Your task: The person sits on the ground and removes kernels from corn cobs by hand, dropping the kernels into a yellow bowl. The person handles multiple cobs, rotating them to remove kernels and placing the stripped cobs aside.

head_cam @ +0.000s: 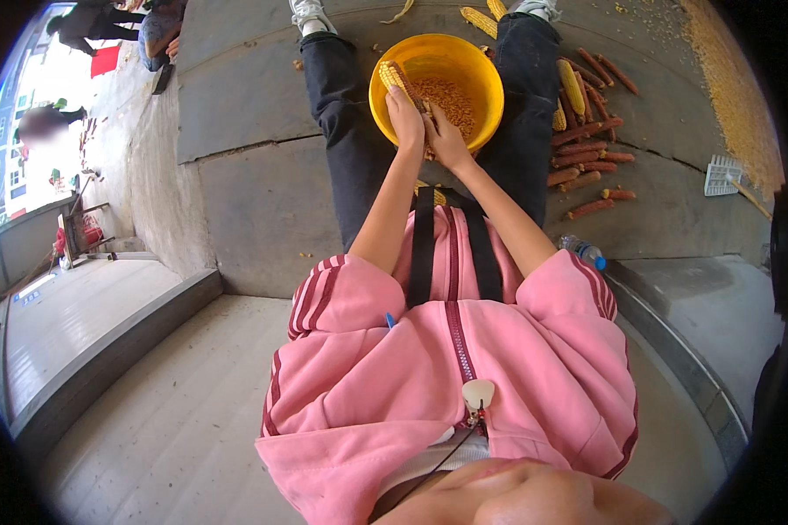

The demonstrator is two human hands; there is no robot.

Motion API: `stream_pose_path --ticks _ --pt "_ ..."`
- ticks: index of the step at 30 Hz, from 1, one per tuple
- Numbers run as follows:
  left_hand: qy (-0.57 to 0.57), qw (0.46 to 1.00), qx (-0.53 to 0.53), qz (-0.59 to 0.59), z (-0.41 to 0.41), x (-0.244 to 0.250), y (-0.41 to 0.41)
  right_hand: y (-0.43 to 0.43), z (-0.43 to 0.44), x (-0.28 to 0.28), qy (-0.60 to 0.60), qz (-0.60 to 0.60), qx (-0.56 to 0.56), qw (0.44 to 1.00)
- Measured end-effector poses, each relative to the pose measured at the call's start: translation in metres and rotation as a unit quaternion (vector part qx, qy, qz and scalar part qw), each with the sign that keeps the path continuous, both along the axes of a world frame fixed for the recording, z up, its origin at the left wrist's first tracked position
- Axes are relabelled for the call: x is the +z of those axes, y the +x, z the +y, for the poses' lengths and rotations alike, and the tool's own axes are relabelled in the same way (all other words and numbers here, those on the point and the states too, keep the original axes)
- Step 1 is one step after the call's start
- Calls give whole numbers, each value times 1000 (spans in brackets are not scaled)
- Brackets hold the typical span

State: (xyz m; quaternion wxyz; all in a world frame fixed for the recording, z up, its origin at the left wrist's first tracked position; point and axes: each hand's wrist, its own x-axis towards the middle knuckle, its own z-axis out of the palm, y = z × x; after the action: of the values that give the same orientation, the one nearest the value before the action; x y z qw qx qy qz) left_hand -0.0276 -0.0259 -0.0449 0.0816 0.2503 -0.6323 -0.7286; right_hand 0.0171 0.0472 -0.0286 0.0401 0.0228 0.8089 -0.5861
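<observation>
Between my legs stands a yellow plastic bucket (492, 72) with loose corn kernels (450, 98) in its bottom. Over its near side, my left hand (407, 121) is closed around a partly shelled corn cob (394, 73), whose upper end shows yellow kernels on one side and bare reddish cob on the other. My right hand (446, 138) is at the lower end of this cob, fingers bent against it. The palms and part of the cob between the hands are hidden. More yellow corn shows just below the bucket, near my lap.
Bare red cobs (578, 157) and some yellow ears (571, 85) lie right of my leg. Beyond them are a plastic bottle (584, 251), a white slotted tool (719, 176) and spread kernels (735, 98). Further ears lie past the bucket. Other people are at the upper left.
</observation>
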Motion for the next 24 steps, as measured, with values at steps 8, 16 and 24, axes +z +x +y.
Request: stream_pose_path --ticks 8,16,24 --pt "27 999 12 -15 -4 -4 -5 -5 12 -8 -30 -35 14 999" --pt "14 999 47 -8 -1 -1 -5 6 6 28 -28 -132 8 991" --pt "77 994 80 -6 -8 7 -8 16 9 3 -19 -50 60 997"
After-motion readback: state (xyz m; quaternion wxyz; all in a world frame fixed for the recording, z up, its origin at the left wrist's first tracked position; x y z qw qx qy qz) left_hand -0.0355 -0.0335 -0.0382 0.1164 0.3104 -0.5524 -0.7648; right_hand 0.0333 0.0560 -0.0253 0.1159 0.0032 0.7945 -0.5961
